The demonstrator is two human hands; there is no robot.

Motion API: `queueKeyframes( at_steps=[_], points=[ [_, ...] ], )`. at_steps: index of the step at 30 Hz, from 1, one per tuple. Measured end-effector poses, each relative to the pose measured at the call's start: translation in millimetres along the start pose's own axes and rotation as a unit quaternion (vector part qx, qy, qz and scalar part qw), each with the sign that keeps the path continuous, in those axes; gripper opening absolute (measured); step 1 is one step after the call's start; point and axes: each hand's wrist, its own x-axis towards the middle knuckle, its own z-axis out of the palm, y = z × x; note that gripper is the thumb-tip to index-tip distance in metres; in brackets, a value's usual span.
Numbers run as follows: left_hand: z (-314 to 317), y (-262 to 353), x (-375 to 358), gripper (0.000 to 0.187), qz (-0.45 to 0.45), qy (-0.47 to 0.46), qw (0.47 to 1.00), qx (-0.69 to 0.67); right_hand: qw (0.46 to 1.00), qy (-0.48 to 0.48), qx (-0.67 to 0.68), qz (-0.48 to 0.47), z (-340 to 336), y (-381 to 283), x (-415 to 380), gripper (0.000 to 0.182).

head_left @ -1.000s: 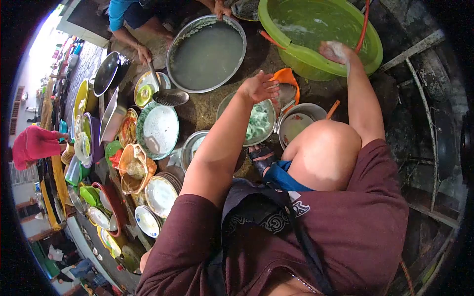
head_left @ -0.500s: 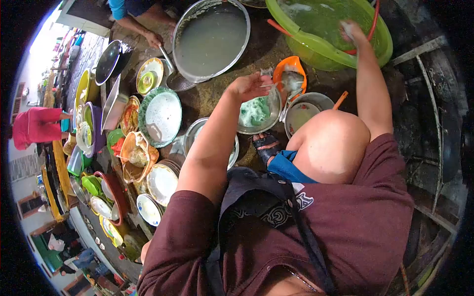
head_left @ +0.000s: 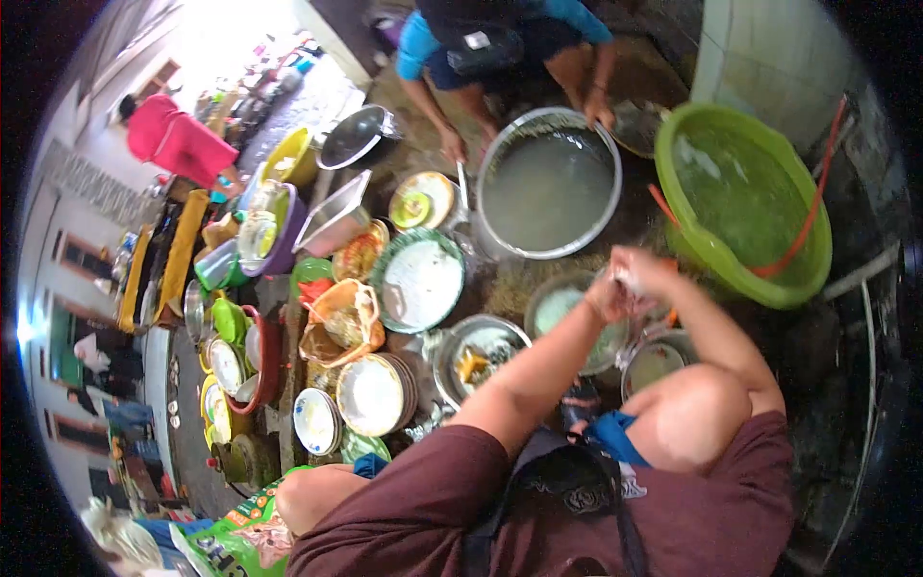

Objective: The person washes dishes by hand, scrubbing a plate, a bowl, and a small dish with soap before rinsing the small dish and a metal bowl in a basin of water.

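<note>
My left hand [head_left: 606, 296] and my right hand [head_left: 642, 271] are together, fingers closed against each other, above a metal basin [head_left: 540, 325] of suds. Something small and whitish shows between them, too blurred to name. Partly hidden behind my right hand is an orange container [head_left: 670, 263]. Beside my knee sits a metal pot [head_left: 654, 367] with cloudy liquid. Left of the suds basin, another metal bowl [head_left: 447, 370] holds yellow and pale items.
A co-worker's hand [head_left: 454, 146] grips a handle beside a large basin [head_left: 617, 197] of grey water. A green tub [head_left: 817, 260] of water with a red hose stands at right. Stacked plates [head_left: 370, 394], a green-rimmed basin [head_left: 415, 279] and an orange bag [head_left: 332, 344] lie at left.
My right hand has left the green tub and come down to meet my left hand over the suds basin. The view has turned, showing more of the co-worker.
</note>
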Motion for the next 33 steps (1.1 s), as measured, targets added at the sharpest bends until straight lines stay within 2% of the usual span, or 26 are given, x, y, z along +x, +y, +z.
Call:
queueKeyframes(
  at_steps=[1, 2, 3, 4, 5, 6, 7, 8, 9, 10, 11, 12, 13, 14, 15, 16, 17, 18, 20, 21, 22, 24, 28, 31, 33],
  points=[
    [-26.5, -5.5, 13.1, 0.052, 0.054, 0.003, 0.998, -0.024, 0.999, 0.041, 0.005, 0.033, 20.2, 7.9, 6.7, 0.012],
    [-5.2, -4.2, -4.1, 0.049, 0.109, 0.051, 0.991, -0.061, 0.994, 0.083, 0.012, 0.069, 32.4, 13.5, 8.7, 0.012],
    [-9.2, 0.2, -4.8, 0.047, 0.099, 0.037, 0.991, -0.077, 0.981, 0.130, -0.141, -0.032, 41.8, 20.5, 3.7, 0.013],
    [-19.9, 2.4, -4.5, 0.046, 0.086, 0.026, 0.992, -0.094, 0.934, 0.172, -0.286, -0.129, 47.5, 23.4, 0.3, 0.015],
    [-32.7, 7.2, -8.2, 0.046, 0.094, 0.023, 0.991, -0.089, 0.934, 0.089, -0.319, -0.132, 30.6, 4.7, -5.6, 0.023],
    [-45.0, 16.3, -13.7, 0.046, 0.058, 0.052, 0.997, 0.020, 0.931, 0.095, -0.323, -0.141, 13.9, -3.9, -5.1, 0.023],
    [-51.5, 27.7, -22.2, 0.046, 0.024, 0.082, 0.988, 0.131, 0.922, 0.150, -0.309, -0.177, -3.0, -7.3, -2.3, 0.018],
    [-55.0, 38.2, -36.7, 0.042, 0.011, 0.160, 0.948, 0.276, 0.911, 0.202, -0.292, -0.212, -20.4, -9.6, -1.6, 0.015],
    [-71.9, 46.4, -45.0, 0.041, 0.019, 0.238, 0.879, 0.412, 0.925, 0.221, -0.270, -0.148, -46.1, -9.7, -3.0, 0.012],
    [-120.0, 52.0, -41.4, 0.038, 0.046, 0.281, 0.788, 0.546, 0.938, 0.230, -0.248, -0.078, -73.4, -7.9, -4.9, 0.010],
    [-165.2, 58.7, -44.2, 0.035, 0.162, 0.249, 0.602, 0.741, 0.879, 0.413, -0.238, -0.028, -88.6, -5.3, -11.1, 0.011],
    [-179.3, 65.5, -57.7, 0.030, 0.136, 0.267, 0.553, 0.778, 0.865, 0.437, -0.245, 0.006, -111.6, 17.5, -19.1, 0.016],
    [-193.3, 72.7, -71.1, 0.024, 0.108, 0.281, 0.501, 0.811, 0.875, 0.392, -0.245, 0.146, -131.2, 45.4, -28.6, 0.021],
    [-195.0, 79.3, -77.7, 0.021, 0.005, 0.304, 0.459, 0.835, 0.889, 0.261, -0.267, 0.265, -153.3, 106.1, -33.9, 0.026],
    [-214.2, 82.9, -83.5, 0.024, -0.020, 0.227, 0.366, 0.902, 0.884, 0.192, -0.320, 0.282, -162.4, 183.4, -43.2, 0.028],
    [-179.2, 84.2, -94.2, 0.031, -0.087, 0.326, 0.438, 0.833, 0.882, 0.151, -0.297, 0.332, -161.4, 247.4, -51.4, 0.030],
    [-208.8, 85.5, -90.6, 0.039, -0.051, 0.291, 0.485, 0.823, 0.877, 0.125, -0.305, 0.351, -161.0, 270.2, -62.5, 0.030],
    [-210.6, 84.4, -90.4, 0.042, -0.059, 0.303, 0.492, 0.814, 0.898, 0.072, -0.222, 0.373, -162.1, 288.9, -72.6, 0.033],
    [-197.8, 68.2, -93.4, 0.031, 0.035, 0.398, 0.508, 0.763, 0.917, -0.002, -0.043, 0.396, -169.5, 304.2, -73.0, 0.039],
    [-200.8, 71.6, -86.4, 0.040, -0.044, 0.383, 0.506, 0.771, 0.915, -0.035, 0.050, 0.400, -170.1, 306.5, -75.9, 0.043],
    [-199.6, 72.1, -82.5, 0.040, -0.045, 0.379, 0.510, 0.771, 0.913, -0.035, 0.048, 0.404, -170.5, 308.0, -79.3, 0.043],
    [-204.4, 71.0, -71.8, 0.045, -0.177, 0.340, 0.575, 0.723, 0.883, 0.068, 0.112, 0.451, -158.4, 281.6, -85.3, 0.049],
    [-216.9, 58.4, -51.7, 0.041, -0.208, 0.360, 0.558, 0.718, 0.797, 0.253, 0.224, 0.501, -140.5, 248.3, -82.9, 0.059],
    [-222.7, 58.3, -53.6, 0.037, -0.211, 0.345, 0.605, 0.686, 0.788, 0.278, 0.247, 0.490, -140.4, 255.9, -80.3, 0.057],
    [-200.2, 64.9, -67.3, 0.047, -0.197, 0.306, 0.749, 0.554, 0.785, 0.287, 0.255, 0.486, -139.8, 257.7, -77.0, 0.057]
  ],
)
